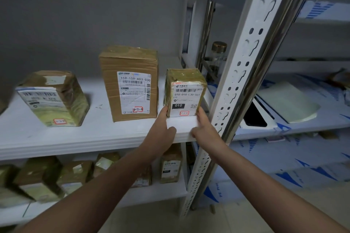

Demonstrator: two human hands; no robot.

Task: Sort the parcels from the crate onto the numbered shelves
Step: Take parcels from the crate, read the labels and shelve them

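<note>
Small tape-wrapped brown cardboard parcel (184, 92), white label "010-010-L30-551", is stood upright at the right end of the white shelf board (94, 132), just beside a tall brown cardboard box (130, 83). Its lower corners are touched by the left hand (162, 128) and right hand (205, 128), fingers extended against the sides, thumbs spread toward the shelf edge. The fingertips are partly hidden. The red-framed tag on the label cannot be read. Blurred taped parcels on the lower shelf (47, 179) are partly covered by the left forearm. A gold-capped glass bottle (217, 56) is half hidden behind the white perforated upright (244, 66).
</note>
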